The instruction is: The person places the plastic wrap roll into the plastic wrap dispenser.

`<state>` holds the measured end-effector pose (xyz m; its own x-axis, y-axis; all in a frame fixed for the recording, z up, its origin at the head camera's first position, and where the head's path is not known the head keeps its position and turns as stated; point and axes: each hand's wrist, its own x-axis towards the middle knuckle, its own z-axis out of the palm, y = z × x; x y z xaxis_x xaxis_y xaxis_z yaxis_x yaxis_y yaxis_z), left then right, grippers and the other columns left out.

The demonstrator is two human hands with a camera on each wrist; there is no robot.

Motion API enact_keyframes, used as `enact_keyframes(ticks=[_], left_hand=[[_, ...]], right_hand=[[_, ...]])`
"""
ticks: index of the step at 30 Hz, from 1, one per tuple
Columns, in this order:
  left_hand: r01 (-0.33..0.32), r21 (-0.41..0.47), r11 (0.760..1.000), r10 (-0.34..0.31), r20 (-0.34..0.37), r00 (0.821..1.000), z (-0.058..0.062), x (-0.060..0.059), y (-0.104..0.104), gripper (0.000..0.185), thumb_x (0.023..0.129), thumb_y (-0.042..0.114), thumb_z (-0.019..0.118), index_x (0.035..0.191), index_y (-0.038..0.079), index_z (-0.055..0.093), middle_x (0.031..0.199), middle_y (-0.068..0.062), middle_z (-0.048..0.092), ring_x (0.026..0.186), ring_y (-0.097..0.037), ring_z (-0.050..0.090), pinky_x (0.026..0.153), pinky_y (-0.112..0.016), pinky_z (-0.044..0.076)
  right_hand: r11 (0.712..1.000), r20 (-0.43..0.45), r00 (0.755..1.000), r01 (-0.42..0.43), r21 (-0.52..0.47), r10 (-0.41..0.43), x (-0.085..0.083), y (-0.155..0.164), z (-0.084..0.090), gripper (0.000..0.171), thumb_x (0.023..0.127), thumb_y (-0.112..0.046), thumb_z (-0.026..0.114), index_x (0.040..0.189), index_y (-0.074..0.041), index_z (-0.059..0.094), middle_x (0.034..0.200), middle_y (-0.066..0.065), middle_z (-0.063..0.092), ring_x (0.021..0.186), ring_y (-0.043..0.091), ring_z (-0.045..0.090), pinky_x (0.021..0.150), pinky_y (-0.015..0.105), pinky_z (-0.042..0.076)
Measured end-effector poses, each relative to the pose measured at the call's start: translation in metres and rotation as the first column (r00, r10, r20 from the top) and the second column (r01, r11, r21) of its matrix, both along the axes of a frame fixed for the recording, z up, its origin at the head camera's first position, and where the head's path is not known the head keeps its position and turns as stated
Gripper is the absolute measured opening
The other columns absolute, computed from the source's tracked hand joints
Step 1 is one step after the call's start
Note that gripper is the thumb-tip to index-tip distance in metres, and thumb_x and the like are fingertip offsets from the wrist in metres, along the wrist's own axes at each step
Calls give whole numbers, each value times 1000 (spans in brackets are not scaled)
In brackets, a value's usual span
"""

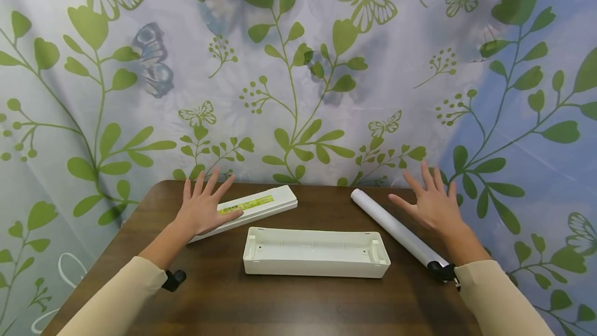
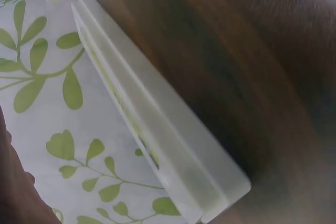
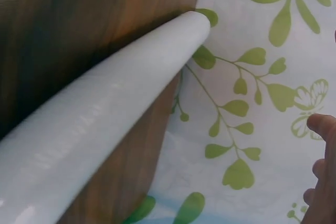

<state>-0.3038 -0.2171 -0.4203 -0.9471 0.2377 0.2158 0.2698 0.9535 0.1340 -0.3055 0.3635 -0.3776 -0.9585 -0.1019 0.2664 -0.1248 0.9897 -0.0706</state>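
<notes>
My left hand (image 1: 200, 212) is held up with fingers spread, in front of a long white lid (image 1: 280, 198) with a yellow-green label; part of the lid is hidden behind it. In the left wrist view the lid (image 2: 152, 114) runs diagonally, with the hand at the left edge. A long, open white box (image 1: 317, 267) sits between the hands, its hollow facing up. My right hand (image 1: 437, 209), fingers also spread, is beside a white roll (image 1: 394, 227) of smooth, shiny sheet. The right wrist view shows the roll (image 3: 115, 93) apart from the fingers. Neither hand holds anything.
All these things lie on a dark brown wooden table (image 1: 308, 305). Its back edge runs close to a curtain (image 1: 303, 92) printed with green leaves and butterflies. Dark wrist mounts (image 1: 174, 280) are at both cuffs.
</notes>
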Motion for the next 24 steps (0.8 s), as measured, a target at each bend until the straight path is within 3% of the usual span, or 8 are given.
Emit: enact_keyframes(ticks=[8, 13, 18, 24], left_hand=[[40, 70, 997, -40, -10, 999, -19, 8, 6, 98, 85, 82, 55, 164, 39, 15, 174, -8, 0, 158, -47, 0, 119, -74, -5], [63, 80, 995, -62, -14, 998, -28, 14, 12, 96, 86, 81, 56, 164, 41, 15, 174, -7, 2, 158, -46, 2, 120, -73, -2], [96, 93, 991, -93, -37, 995, -33, 22, 19, 96, 85, 79, 59, 163, 39, 20, 174, -10, 9, 157, -47, 9, 120, -74, 6], [144, 141, 979, -137, -55, 989, -39, 28, 26, 95, 86, 73, 63, 164, 33, 23, 173, -11, 12, 156, -48, 13, 119, -75, 11]], right_hand=[[1000, -15, 1000, 7, -13, -7, 13, 3, -19, 93, 93, -78, 45, 164, -24, 23, 172, 16, -12, 154, 54, -3, 111, 82, -4], [999, -48, 999, -1, -47, -1, 25, 6, -32, 89, 94, -73, 52, 162, -19, 31, 173, 13, -12, 155, 51, -5, 109, 84, 3], [997, -80, 997, -13, -73, 7, 33, 9, -44, 86, 96, -69, 52, 159, -14, 37, 172, 18, -7, 157, 48, -4, 108, 83, 9], [988, -147, 989, -27, -151, 5, 43, 14, -62, 75, 99, -59, 55, 154, -8, 45, 170, 26, 6, 153, 54, 11, 108, 80, 18]])
